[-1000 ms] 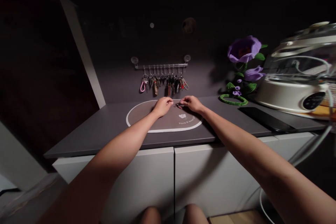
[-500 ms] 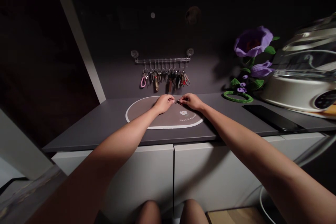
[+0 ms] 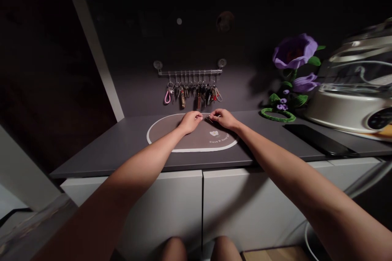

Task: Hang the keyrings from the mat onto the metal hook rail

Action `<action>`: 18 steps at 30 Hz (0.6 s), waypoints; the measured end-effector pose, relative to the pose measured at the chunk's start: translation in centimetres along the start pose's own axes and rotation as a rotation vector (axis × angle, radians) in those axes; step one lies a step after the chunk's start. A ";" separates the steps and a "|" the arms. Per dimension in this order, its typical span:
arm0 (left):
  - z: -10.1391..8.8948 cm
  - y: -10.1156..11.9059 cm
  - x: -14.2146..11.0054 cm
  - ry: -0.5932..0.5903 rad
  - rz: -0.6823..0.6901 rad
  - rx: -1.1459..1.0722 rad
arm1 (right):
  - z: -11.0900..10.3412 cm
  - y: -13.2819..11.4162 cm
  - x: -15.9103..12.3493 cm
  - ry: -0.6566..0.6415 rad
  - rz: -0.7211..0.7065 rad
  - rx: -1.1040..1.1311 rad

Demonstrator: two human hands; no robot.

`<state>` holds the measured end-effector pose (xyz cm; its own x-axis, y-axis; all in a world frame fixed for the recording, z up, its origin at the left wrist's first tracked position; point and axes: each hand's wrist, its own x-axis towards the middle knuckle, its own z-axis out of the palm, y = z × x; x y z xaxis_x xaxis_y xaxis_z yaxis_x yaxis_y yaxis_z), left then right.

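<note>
Both my hands are over the far part of an oval brown mat (image 3: 162, 132) with a pale rim. My left hand (image 3: 190, 122) has thumb and fingers pinched together; whatever lies between them is too small to make out. A short gap to its right, my right hand (image 3: 225, 118) pinches a small shiny metal piece (image 3: 208, 118), key-like in size, partly covered by the fingers. Just behind the hands, several bunches of keys (image 3: 209, 96) hang from a clear hook rail (image 3: 190, 72) on the wall, among them a pink loop (image 3: 167, 97) and a brown tag (image 3: 183, 100).
On the dark counter (image 3: 107, 142) at right lie a black phone-like slab (image 3: 317, 140) and a purple felt flower (image 3: 295, 53) on a green ring base (image 3: 278, 115). A white appliance with a clear cover (image 3: 339, 108) stands beyond. White cabinet doors (image 3: 168, 204) run below.
The fingertips of my two hands have drawn slightly apart, and the metal piece stays at my right fingers. The view has tipped up a little.
</note>
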<state>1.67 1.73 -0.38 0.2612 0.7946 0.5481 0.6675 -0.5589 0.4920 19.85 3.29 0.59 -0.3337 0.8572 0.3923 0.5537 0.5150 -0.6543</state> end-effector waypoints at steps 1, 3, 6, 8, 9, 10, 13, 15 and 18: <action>0.0 0.1 0.0 0.012 -0.004 -0.004 | 0.0 -0.2 -0.1 -0.004 0.000 0.051; -0.1 0.2 -0.1 0.029 -0.012 -0.016 | 0.0 -0.5 -0.3 -0.016 -0.007 0.156; -0.1 0.3 -0.1 0.037 -0.020 -0.038 | 0.0 -0.8 -0.4 -0.017 -0.011 0.287; -0.1 0.3 -0.1 0.047 -0.018 -0.054 | 0.0 -0.8 -0.4 -0.009 -0.011 0.357; -0.1 0.2 -0.1 0.054 -0.018 -0.062 | 0.0 -0.7 -0.4 0.000 -0.012 0.385; 0.0 0.1 0.0 0.060 -0.018 -0.070 | 0.0 -0.6 -0.3 0.016 -0.016 0.406; 0.1 -0.1 0.1 0.067 -0.020 -0.085 | 0.0 -0.3 0.0 0.090 -0.029 0.455; 0.2 -0.3 0.2 0.069 -0.021 -0.093 | 0.0 -0.1 0.1 0.122 -0.022 0.511; 0.2 -0.3 0.2 0.070 -0.027 -0.112 | 0.0 -0.3 0.1 0.137 0.009 0.615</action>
<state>1.70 2.11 -0.58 0.1923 0.7936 0.5773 0.5910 -0.5632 0.5775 19.64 3.25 0.77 -0.2077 0.8747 0.4379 0.0019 0.4480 -0.8940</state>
